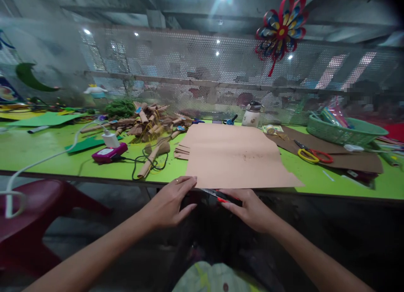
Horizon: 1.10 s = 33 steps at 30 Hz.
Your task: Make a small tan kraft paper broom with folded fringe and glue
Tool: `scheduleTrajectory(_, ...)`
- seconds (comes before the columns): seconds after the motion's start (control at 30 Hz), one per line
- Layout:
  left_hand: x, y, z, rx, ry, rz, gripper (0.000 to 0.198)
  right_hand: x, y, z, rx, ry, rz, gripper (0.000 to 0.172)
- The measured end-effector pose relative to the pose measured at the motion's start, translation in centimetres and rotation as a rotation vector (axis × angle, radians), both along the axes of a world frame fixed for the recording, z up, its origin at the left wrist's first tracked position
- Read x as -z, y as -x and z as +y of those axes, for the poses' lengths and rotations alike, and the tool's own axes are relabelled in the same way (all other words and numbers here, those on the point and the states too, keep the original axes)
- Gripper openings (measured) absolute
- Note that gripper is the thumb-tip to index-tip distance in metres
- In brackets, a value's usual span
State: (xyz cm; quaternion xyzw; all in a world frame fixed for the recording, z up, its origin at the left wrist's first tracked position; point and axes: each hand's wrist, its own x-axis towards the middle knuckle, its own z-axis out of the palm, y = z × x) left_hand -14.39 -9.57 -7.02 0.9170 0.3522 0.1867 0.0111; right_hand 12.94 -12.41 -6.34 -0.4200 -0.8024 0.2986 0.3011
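A large sheet of light brown paper [233, 157] lies on the green table, its near edge at the table's front edge. My left hand [172, 201] has its fingertips on the sheet's near left corner, with the thumb held apart below. My right hand [249, 208] is closed round a black and red cutting tool [214, 194], whose blade points left along the sheet's near edge. Its handle is partly hidden by my fingers. Some cut brown paper strips [182, 152] stick out under the sheet's left side.
Left of the sheet are rolled brown paper pieces [148, 123], a purple box [110, 153] with cables and a white plug. To the right are scissors [312, 155] on dark brown paper and a green basket [344, 132]. A jar [251, 114] stands behind. A red stool [41, 208] is lower left.
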Motion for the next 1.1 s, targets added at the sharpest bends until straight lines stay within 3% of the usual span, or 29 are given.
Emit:
scheduleTrajectory(0.17, -3.3, 0.7, 2.9, 0.125, 0.255, 0.010, 0.034, -0.2, -0.2, 0.2, -0.020, 0.023, 0.013, 0.034)
scheduleTrajectory(0.23, -4.4, 0.6, 5.0, 0.128, 0.413, -0.029, 0.038, -0.3, -0.2, 0.2, -0.033, 0.033, 0.015, 0.034)
scheduleTrajectory(0.33, -4.7, 0.2, 7.9, 0.201, 0.583, -0.058, 0.037, -0.4, -0.1, 0.2, -0.016, 0.042, 0.018, 0.034)
scheduleTrajectory(0.5, -3.7, 0.3, 9.7, 0.277, 0.539, -0.047, 0.034, -0.2, 0.0, 0.0, 0.014, 0.061, 0.011, 0.034)
scheduleTrajectory(0.63, -4.1, 0.9, 8.7, 0.316, 0.554, 0.011, 0.035, -0.3, -0.1, 0.1, -0.010, 0.085, 0.021, 0.033)
scheduleTrajectory(0.77, -4.4, 0.8, 7.6, 0.300, 0.401, 0.052, 0.034, -0.4, -0.2, 0.2, -0.012, 0.097, 0.030, 0.033)
scheduleTrajectory(0.9, -4.1, 0.9, 7.3, 0.323, 0.261, 0.089, 0.036, -0.3, -0.2, 0.2, -0.028, 0.092, 0.028, 0.034)
scheduleTrajectory(1.1, -3.4, 2.0, 7.5, 0.350, 0.204, 0.193, 0.044, 0.0, -0.5, 0.0, -0.005, 0.095, 0.021, 0.035)
